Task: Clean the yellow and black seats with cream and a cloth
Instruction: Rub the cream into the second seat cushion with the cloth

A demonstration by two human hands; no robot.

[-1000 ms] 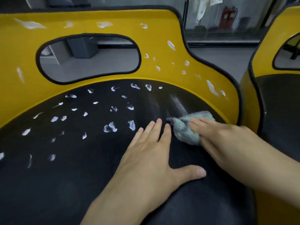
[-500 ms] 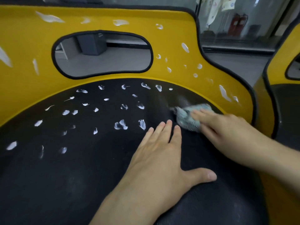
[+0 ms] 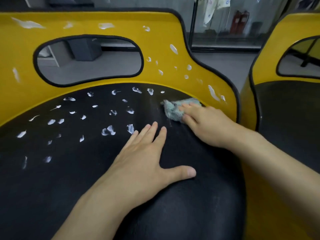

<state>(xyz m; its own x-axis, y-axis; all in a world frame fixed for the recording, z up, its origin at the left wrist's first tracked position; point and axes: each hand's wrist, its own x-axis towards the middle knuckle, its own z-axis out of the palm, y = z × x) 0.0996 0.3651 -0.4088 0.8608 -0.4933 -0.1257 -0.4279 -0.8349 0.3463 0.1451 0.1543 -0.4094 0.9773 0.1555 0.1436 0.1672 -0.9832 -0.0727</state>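
"Yellow and black moulded plastic seat (image 3: 52, 196): where is it in the head view?"

"It fills most of the frame, directly below the person. The black rounded seat pad (image 3: 181, 213) is in front and the yellow backrest (image 3: 97, 16) rises behind it, with an oval black-rimmed cut-out (image 3: 86, 63) through it."

"And the cream?"

"White cream dabs (image 3: 108, 131) are scattered over the left and middle of the black pad. More sit on the yellow backrest, along its top and down its right side."

"Where is the cloth?"

"A crumpled pale teal cloth (image 3: 170, 110) lies at the far right of the pad, just below the yellow edge. The right hand (image 3: 206, 123) lies on it, fingers fairly straight and close together, pressing it onto the pad. A faint pale streak runs down the pad just left of the cloth."

"The other hand?"

"The left hand (image 3: 143, 156) rests palm down on the pad, four fingers straight and pressed together, thumb spread wide to the right. Its fingertips are just beside one dab and near the cloth, not touching it."

"Anything else?"

"A second yellow and black seat (image 3: 285, 104) stands to the right across a narrow gap. Behind is a glass panel (image 3: 225, 32), with two red fire extinguishers (image 3: 239, 21) beyond it."
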